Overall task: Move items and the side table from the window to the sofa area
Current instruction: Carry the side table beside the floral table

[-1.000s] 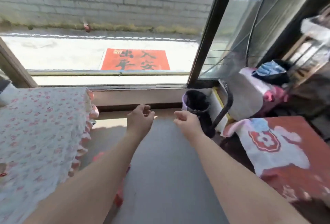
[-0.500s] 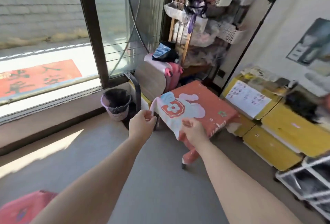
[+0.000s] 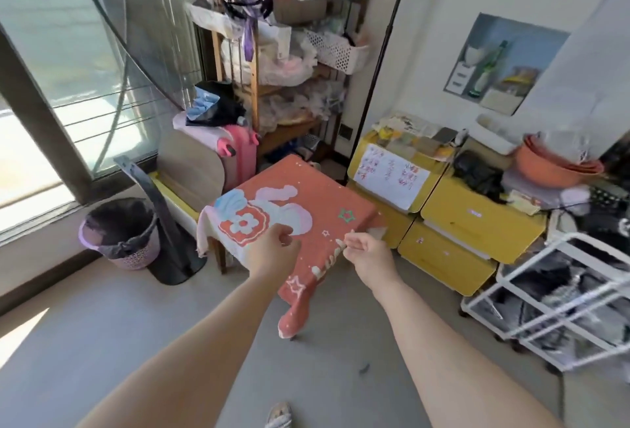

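Observation:
A small side table (image 3: 221, 258) stands near the window under a red cloth (image 3: 320, 195) printed with a white and blue flower figure. Nothing lies on top of it. My left hand (image 3: 272, 252) hovers over the cloth's near edge with fingers loosely curled, holding nothing. At the near right edge of the cloth, my right hand (image 3: 370, 255) has its fingertips level with the hem. Whether they touch the hem I cannot tell.
A lilac bin (image 3: 119, 233) and a black stand (image 3: 170, 257) sit left of the table by the window. Behind are a pink suitcase (image 3: 243, 151) and a wooden shelf (image 3: 254, 52). Yellow cabinets (image 3: 477, 223) and a white cart (image 3: 562, 308) stand to the right.
The view has swung right from the window to the red-covered table. Both hands have come closer to the table's near edge.

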Action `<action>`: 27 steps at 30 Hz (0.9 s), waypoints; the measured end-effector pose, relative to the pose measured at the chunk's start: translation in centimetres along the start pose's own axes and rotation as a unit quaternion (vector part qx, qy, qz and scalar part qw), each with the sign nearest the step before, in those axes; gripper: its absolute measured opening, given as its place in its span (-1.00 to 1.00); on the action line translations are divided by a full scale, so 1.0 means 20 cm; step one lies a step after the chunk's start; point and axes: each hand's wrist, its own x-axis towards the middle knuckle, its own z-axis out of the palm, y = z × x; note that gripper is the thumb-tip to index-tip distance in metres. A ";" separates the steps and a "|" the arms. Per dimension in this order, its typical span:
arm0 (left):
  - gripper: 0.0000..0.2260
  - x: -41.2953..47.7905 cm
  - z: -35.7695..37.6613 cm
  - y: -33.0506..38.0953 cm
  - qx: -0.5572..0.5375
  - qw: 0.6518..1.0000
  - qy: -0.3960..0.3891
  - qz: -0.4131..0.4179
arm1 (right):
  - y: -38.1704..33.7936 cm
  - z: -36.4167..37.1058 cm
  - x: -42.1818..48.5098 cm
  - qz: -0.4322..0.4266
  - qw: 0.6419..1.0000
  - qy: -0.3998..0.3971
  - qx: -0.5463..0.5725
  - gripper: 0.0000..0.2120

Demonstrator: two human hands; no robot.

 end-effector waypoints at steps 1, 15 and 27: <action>-0.70 0.06 0.03 0.03 -0.004 1.000 -0.007 0.002 | -0.01 -0.02 0.08 -0.003 1.000 0.003 0.001 -0.69; -0.71 0.93 0.32 0.37 0.031 0.999 -0.015 -0.007 | -0.28 -0.17 1.03 -0.015 0.998 -0.038 -0.039 -0.67; -0.74 1.42 0.66 0.54 -0.004 0.990 0.098 -0.104 | -0.24 -0.40 1.90 -0.043 0.986 -0.150 -0.065 -0.65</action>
